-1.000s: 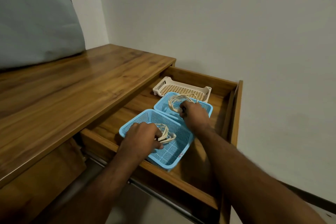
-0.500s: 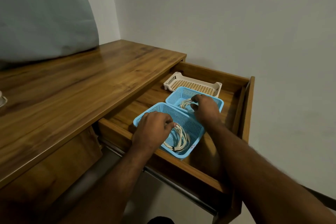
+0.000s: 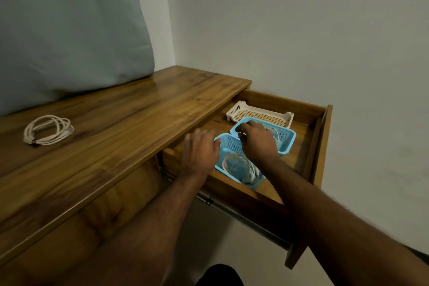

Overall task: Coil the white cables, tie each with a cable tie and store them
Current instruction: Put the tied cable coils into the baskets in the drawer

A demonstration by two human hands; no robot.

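Two blue mesh baskets sit in the open drawer [image 3: 318,146]. The near basket [image 3: 226,144] holds a coiled white cable [image 3: 239,167] lying loose. My left hand [image 3: 199,148] hovers at that basket's left rim, fingers spread and holding nothing. The far basket [image 3: 289,140] shows part of another white coil [image 3: 276,133] beyond my right hand [image 3: 257,144]. That hand lies across both baskets, fingers bent loosely near the far basket's left rim, with no cable in them. A third coiled white cable [image 3: 48,130], bound with a dark tie, rests on the desk top at the left.
A cream slotted tray [image 3: 260,115] stands at the back of the drawer. The wooden desk top [image 3: 130,118] runs to the left, with a grey-blue cushion [image 3: 69,25] leaning at its back. A plain wall is close on the right.
Both hands have let go of the coils, which now lie in the baskets. The left hand moved to the near basket's left rim. The view swung left, revealing the coil on the desk.
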